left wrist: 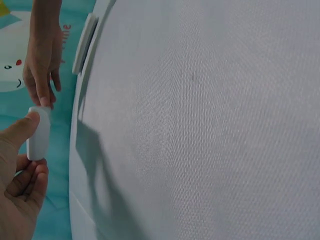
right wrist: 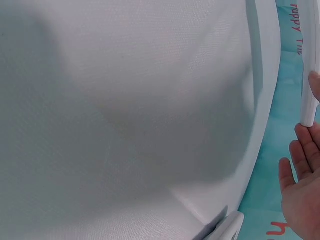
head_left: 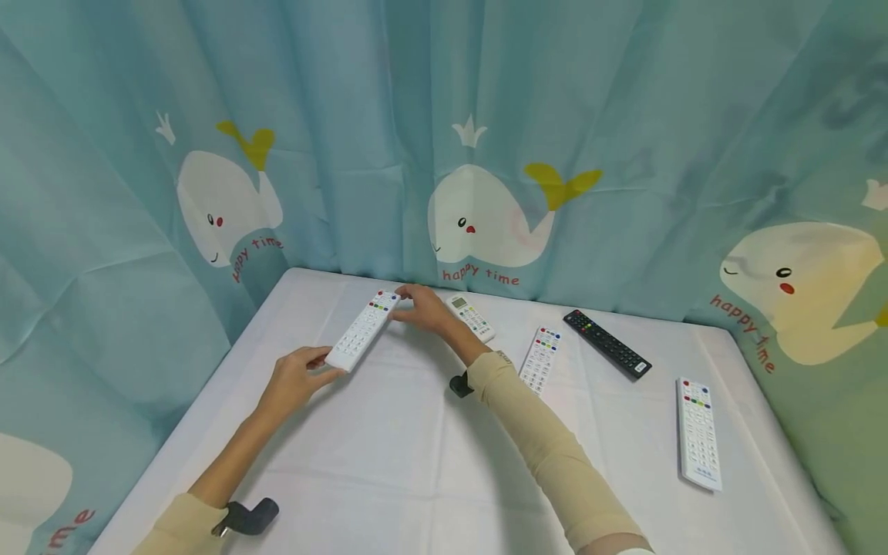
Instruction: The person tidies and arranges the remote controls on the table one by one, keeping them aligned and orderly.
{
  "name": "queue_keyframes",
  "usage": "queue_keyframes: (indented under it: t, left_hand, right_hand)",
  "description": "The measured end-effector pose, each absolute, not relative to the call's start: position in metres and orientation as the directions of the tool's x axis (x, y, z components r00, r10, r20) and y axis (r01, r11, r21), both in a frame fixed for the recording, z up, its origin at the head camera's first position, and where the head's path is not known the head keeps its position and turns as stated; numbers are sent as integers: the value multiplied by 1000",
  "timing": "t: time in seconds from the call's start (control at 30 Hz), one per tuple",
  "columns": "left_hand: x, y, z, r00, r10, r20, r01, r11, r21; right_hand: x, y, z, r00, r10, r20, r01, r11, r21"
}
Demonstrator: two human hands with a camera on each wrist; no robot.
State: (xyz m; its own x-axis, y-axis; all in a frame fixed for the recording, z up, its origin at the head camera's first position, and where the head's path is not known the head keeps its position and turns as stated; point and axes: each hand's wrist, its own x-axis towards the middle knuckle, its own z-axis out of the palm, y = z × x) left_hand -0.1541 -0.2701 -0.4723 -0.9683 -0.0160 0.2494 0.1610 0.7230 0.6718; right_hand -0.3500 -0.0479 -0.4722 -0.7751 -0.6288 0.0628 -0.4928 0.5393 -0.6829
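A white remote control [head_left: 362, 331] with colored buttons is held above the table, tilted, between both hands. My left hand [head_left: 293, 379] pinches its near end between thumb and fingers; the left wrist view shows that white end [left wrist: 39, 135] in the grip. At the far end, my right hand [head_left: 423, 310] holds the remote by its corner with thumb and fingers. In the right wrist view the fingers [right wrist: 302, 150] touch the remote's edge [right wrist: 309, 100]. Just right of that hand lies a white air-conditioner remote [head_left: 472, 317] with a small screen.
On the white tablecloth [head_left: 388, 462], a white remote [head_left: 540, 359] lies partly behind the right forearm. Further right are a black remote [head_left: 607, 344] and another white remote [head_left: 699, 433]. A blue curtain [head_left: 361, 216] with whale prints hangs along the table's back and sides.
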Motion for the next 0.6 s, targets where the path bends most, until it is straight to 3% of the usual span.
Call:
queue_keyframes:
  t: [0.6]
  left_hand:
    - [-141,-259,-467,-965,-40,261,151,724,673]
  right_hand:
    - [-345,-43,-468,-757,-651,53,-501,528,-686]
